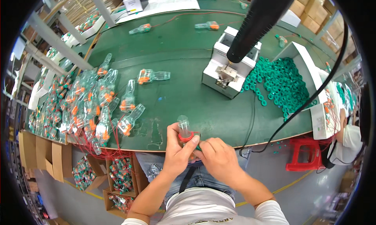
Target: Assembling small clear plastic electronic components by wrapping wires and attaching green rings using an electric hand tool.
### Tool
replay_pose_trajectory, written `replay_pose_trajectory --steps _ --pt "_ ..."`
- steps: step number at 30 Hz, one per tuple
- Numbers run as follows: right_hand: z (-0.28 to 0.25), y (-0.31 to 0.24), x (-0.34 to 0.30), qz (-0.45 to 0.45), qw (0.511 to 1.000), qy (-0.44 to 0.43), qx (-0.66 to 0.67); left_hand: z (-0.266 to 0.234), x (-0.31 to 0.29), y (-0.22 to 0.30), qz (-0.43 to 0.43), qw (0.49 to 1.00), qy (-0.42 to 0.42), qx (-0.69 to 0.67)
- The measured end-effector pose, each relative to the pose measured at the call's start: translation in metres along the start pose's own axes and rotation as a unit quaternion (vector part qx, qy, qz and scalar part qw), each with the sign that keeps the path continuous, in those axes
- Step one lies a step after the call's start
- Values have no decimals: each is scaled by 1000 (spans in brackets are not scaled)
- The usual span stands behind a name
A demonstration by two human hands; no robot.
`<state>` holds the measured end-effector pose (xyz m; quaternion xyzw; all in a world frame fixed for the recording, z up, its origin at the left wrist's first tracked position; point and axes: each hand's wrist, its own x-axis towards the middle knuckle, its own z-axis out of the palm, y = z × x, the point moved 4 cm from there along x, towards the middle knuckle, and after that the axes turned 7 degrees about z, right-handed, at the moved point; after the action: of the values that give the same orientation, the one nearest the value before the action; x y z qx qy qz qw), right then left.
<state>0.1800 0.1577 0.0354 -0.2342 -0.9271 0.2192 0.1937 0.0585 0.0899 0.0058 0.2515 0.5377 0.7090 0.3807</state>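
Head view: the person's left hand, at the lower centre of the frame, is closed around a clear plastic piece wrapped with red wire, thumb lying along the near side and the narrow tip pointing toward the top of the frame. The right hand sits just beside it, fingers bunched near a green bit; whether they pinch it or only press on it cannot be told, since the hands hide the lower end of the piece.

The step in hand looks like tidying the wire coil or working at that hidden lower end, at the near edge of the green table. The next move seems to call for a steady left hold while the right fingers finish there, without letting the loops slip. Similar clear pieces lie heaped at the left of the frame; green rings spread at the right, beside a white fixture.
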Motion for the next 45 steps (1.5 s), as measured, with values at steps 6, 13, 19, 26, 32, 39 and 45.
replay_pose_trajectory --steps 6,13,19,26,32,39,45 --pt "-53 47 14 4 997 -29 73 -17 -9 2 -89 978 -157 108" --pt "-42 175 56 285 947 100 109 -15 10 -29 -80 990 -70 92" --pt "-21 170 62 155 969 137 -131 -18 23 -37 -76 995 28 -61" --pt "16 96 1 246 901 -115 339 -16 31 -42 8 998 58 -33" --pt "32 54 -6 244 722 -80 643 1 30 -35 82 995 32 51" --pt "49 58 -13 266 671 -124 681 5 21 -37 83 991 -24 105" --pt "20 81 6 326 764 -169 530 4 22 -45 49 998 23 33"
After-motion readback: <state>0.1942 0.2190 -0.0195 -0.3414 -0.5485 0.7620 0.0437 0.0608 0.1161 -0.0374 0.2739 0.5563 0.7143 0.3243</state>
